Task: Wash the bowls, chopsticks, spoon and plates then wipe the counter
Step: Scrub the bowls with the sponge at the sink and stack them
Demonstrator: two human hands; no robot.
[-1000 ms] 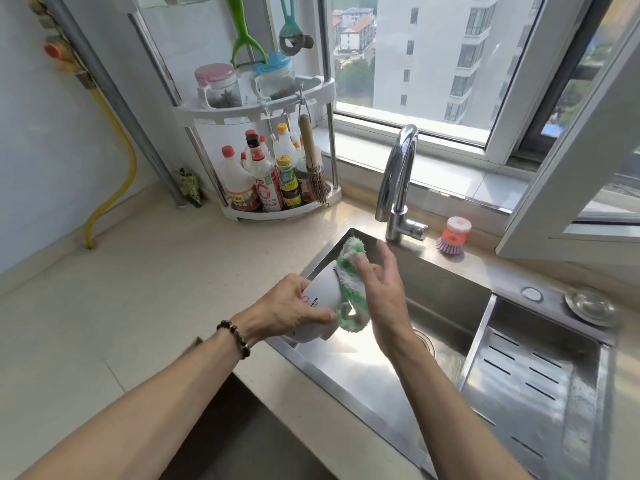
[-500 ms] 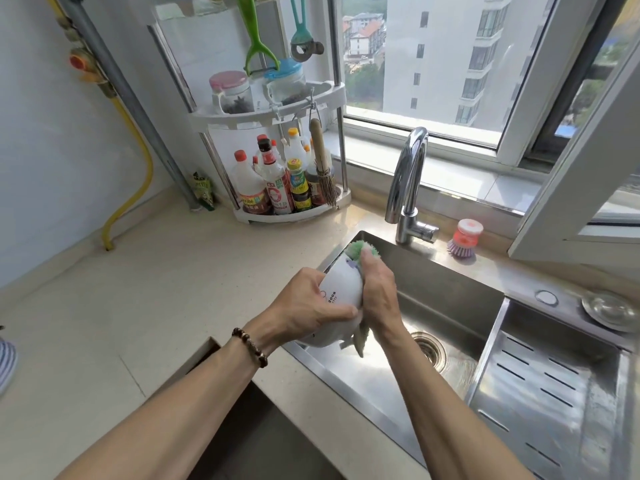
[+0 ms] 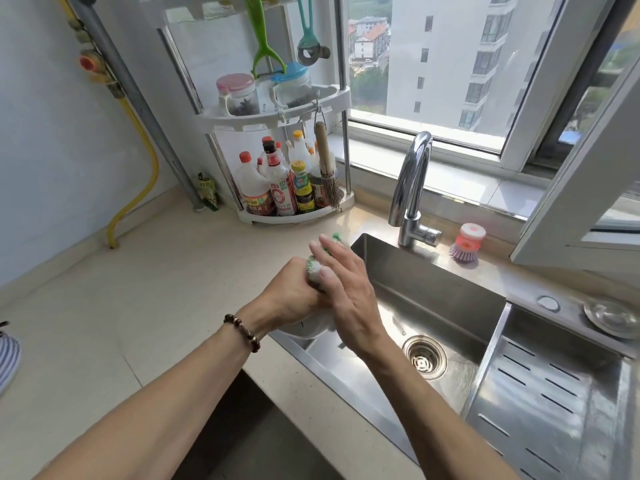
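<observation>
Head view: left hand (image 3: 292,292), beaded bracelet on its wrist, curls round a white ceramic bowl (image 3: 313,327), mostly hidden, held over the near-left rim of the stainless steel sink (image 3: 433,296). Right hand (image 3: 346,292), fingers straight, presses a green-and-white fluffy cloth (image 3: 313,268) against the bowl. Chrome tap (image 3: 410,192) at 1 o'clock of the hands; pink-topped dish brush (image 3: 467,244) at 2 o'clock. Beige stone table (image 3: 121,306) at 9 o'clock.
</observation>
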